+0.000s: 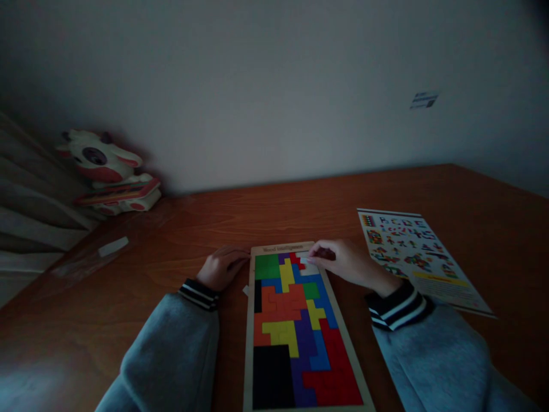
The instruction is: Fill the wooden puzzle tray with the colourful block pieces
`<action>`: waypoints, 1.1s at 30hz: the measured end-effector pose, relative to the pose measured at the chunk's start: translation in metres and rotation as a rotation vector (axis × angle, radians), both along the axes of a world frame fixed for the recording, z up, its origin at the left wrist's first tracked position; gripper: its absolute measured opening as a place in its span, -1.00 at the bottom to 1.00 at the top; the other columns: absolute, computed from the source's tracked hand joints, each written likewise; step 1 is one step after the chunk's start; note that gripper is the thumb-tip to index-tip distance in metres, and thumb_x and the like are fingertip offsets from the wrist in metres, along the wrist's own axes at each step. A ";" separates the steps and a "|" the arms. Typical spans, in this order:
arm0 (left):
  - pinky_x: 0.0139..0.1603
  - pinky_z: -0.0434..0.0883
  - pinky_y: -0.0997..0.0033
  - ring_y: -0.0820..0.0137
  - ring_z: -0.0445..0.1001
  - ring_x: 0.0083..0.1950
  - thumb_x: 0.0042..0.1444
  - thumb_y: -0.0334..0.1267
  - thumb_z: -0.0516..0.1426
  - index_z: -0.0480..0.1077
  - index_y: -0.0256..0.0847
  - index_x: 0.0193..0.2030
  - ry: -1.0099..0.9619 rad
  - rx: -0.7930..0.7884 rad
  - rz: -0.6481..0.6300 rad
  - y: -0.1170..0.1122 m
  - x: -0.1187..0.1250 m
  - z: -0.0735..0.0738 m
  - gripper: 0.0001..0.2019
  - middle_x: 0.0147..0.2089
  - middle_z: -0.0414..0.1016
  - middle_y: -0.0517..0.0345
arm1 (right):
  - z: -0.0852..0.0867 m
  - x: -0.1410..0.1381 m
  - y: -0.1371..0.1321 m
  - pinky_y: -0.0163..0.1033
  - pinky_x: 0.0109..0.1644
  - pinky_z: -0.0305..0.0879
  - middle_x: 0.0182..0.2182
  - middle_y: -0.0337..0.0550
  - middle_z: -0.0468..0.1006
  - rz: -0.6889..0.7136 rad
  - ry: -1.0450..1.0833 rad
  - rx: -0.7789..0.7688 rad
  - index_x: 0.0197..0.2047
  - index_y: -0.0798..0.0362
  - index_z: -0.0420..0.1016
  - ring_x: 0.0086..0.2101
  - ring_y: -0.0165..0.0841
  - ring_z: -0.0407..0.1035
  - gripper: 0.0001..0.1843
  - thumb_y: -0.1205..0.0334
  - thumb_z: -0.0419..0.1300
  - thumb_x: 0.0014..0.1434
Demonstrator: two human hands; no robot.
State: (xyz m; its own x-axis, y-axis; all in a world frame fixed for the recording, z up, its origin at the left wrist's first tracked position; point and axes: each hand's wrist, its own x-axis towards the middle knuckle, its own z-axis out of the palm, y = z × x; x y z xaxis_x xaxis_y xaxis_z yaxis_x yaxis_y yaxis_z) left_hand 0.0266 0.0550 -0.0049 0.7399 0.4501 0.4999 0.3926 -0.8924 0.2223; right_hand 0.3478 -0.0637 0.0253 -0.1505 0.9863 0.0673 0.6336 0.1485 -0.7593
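Head view, dim light. A puzzle tray [249, 343] lay flat on the worktop [206, 223] at 6 o'clock, its long side running toward 12. It was packed with coloured blocks: green at its 11 o'clock corner, black at 7, red at 5.

The left hand [221, 268] rested at the tray's 11 o'clock corner with fingers loosely curled and tips touching the rim; grip released, nothing in it. The right hand [343, 263] was at the 1 o'clock corner, grip pinched on a white piece [309, 266] in the tray's top rows, just beside a red block. Could not tell whether the piece was fully seated.

A sheet [418, 257] of coloured figures lay at the tray's 3 o'clock, near the right wrist and apart from the tray. A toy [107, 171] sat at 10 o'clock against the wall, well apart. A clear bag [92, 257] lay at 9 o'clock.
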 end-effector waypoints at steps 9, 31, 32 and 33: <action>-0.04 0.55 0.33 0.36 0.59 -0.11 0.30 -0.26 0.07 0.54 -0.15 -0.15 -0.002 -0.004 0.004 -0.001 0.000 0.001 -0.81 -0.12 0.62 0.09 | 0.001 -0.006 -0.003 -0.25 -0.30 0.30 -0.35 -0.20 0.57 0.072 -0.086 -0.001 -0.31 -0.02 0.58 -0.38 -0.37 0.42 -0.87 0.16 0.23 0.22; -0.06 0.56 0.33 0.35 0.59 -0.13 0.31 -0.25 0.08 0.53 -0.17 -0.14 -0.012 0.022 -0.017 -0.001 0.000 0.000 -0.80 -0.14 0.62 0.07 | -0.019 0.043 0.004 -0.16 -0.20 0.37 -0.28 -0.10 0.53 -0.203 -0.172 -0.006 -0.25 0.01 0.56 -0.31 -0.30 0.43 -0.81 0.08 0.24 0.17; -0.06 0.56 0.32 0.35 0.59 -0.13 0.31 -0.25 0.08 0.54 -0.17 -0.14 -0.016 0.022 -0.018 0.000 0.000 0.000 -0.81 -0.14 0.62 0.07 | -0.018 0.042 0.005 -0.16 -0.20 0.37 -0.29 -0.10 0.53 -0.203 -0.178 -0.001 -0.27 0.01 0.56 -0.31 -0.30 0.43 -0.81 0.08 0.22 0.18; -0.07 0.56 0.31 0.35 0.59 -0.14 0.30 -0.25 0.08 0.54 -0.17 -0.14 -0.020 0.024 -0.019 0.000 0.000 0.000 -0.81 -0.14 0.62 0.07 | -0.017 0.041 0.005 -0.16 -0.21 0.36 -0.29 -0.09 0.53 -0.204 -0.187 0.005 -0.28 0.02 0.56 -0.32 -0.30 0.43 -0.81 0.09 0.21 0.20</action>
